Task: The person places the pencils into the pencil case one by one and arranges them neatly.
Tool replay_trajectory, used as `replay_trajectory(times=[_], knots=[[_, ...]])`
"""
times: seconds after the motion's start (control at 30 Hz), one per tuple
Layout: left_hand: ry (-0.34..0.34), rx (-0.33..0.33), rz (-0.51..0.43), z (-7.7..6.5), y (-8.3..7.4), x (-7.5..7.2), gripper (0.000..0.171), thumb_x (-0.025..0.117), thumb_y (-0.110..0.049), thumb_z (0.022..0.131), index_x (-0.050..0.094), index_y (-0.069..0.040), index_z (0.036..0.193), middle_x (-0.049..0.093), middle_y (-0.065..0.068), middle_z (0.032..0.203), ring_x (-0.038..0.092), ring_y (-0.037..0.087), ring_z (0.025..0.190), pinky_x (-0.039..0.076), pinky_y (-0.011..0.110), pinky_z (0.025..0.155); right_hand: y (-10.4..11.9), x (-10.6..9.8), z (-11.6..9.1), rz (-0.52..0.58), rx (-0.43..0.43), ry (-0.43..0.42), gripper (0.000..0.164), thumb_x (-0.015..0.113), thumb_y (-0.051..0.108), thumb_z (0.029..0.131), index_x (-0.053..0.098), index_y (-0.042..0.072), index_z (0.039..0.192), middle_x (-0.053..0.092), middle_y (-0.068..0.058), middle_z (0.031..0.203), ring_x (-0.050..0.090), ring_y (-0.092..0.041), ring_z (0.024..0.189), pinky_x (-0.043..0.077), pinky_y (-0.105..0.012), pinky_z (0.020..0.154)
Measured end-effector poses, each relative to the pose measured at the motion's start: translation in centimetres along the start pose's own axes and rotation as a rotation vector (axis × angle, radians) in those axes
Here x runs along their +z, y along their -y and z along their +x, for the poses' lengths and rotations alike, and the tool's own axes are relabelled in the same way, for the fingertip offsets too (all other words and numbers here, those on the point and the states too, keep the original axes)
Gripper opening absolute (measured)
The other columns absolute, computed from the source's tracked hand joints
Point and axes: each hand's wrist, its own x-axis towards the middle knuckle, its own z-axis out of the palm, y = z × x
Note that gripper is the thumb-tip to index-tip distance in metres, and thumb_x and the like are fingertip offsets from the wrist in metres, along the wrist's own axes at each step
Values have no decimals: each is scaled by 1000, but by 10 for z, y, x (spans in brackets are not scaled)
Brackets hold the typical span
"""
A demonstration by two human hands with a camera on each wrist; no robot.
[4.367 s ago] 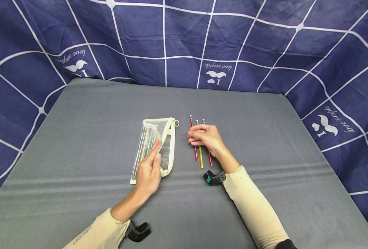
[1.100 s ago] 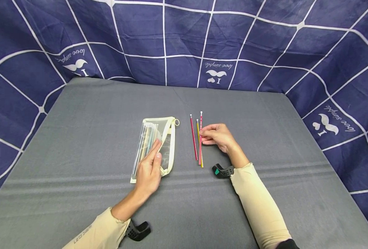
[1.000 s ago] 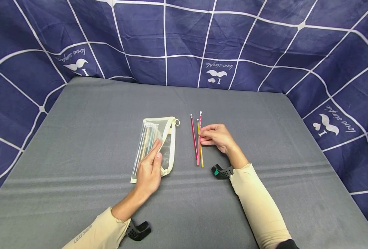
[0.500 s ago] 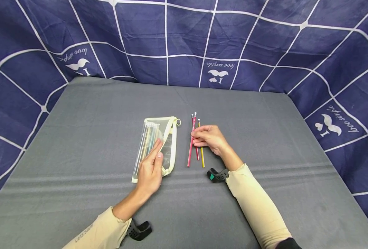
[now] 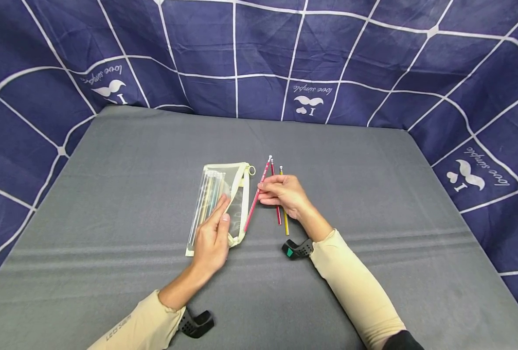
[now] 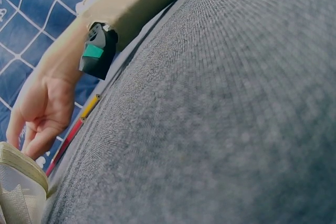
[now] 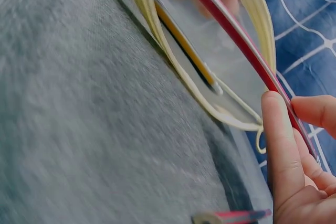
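My left hand [image 5: 210, 243] holds the mouth of a clear pencil pouch [image 5: 244, 201] apart, its fingers lying along the upper film. Several pencils show through the plastic, a yellow one [image 7: 184, 38] among them in the right wrist view. Between thumb and fingertips my right hand [image 5: 288, 194] pinches a red pencil [image 5: 253, 211], tilted, eraser end away from me. Its lower end reaches the pouch's open edge, and in the right wrist view the shaft crosses the opening. Just beneath the right hand lie another red pencil [image 5: 279, 217] and a yellow pencil [image 5: 286, 225].
Grey cloth [image 5: 350, 170] covers the table. A dark blue curtain [image 5: 259, 53] with white lines hangs behind it and along both sides. A pull ring [image 5: 252, 170] sits at the pouch's far corner. Each wrist wears a black camera mount [image 5: 196, 324].
The right hand has picked up the rightmost red pencil and carried it left, across the other two, to the pouch mouth, tilting it on the way. The left hand and pouch have stayed put.
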Motion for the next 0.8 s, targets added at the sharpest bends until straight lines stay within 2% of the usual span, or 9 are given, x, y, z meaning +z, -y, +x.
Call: replay_trajectory(times=[0.17,0.43,0.57,0.8], knots=[[1,-4,-8,0,0,1,36,49,-2,100,56,7,134,51,22,142,46,34,134,31,35,114,-5,10,0,-15,-3,16,11,64,-13,86,62,-2,85,70,-10,74,69,-16,57,59,-28,58],[-1,6,2,0,0,0,36,48,-3,101,56,8,134,51,21,142,47,33,133,32,36,113,-15,27,-3,-44,32,57,8,62,-13,86,62,-6,90,69,-9,70,69,-14,58,59,-26,58],[4,2,-4,1,-1,0,36,48,-3,101,55,9,134,51,22,142,46,33,134,33,41,112,-18,33,-4,-65,49,77,8,63,-13,86,62,-11,94,69,-9,71,69,-14,58,59,-26,58],[2,8,-4,0,-1,0,36,48,-3,101,55,8,135,51,22,142,46,34,134,33,47,111,-18,37,-6,-102,58,111,8,63,-11,88,62,-10,97,70,-11,75,70,-16,62,59,-27,62]])
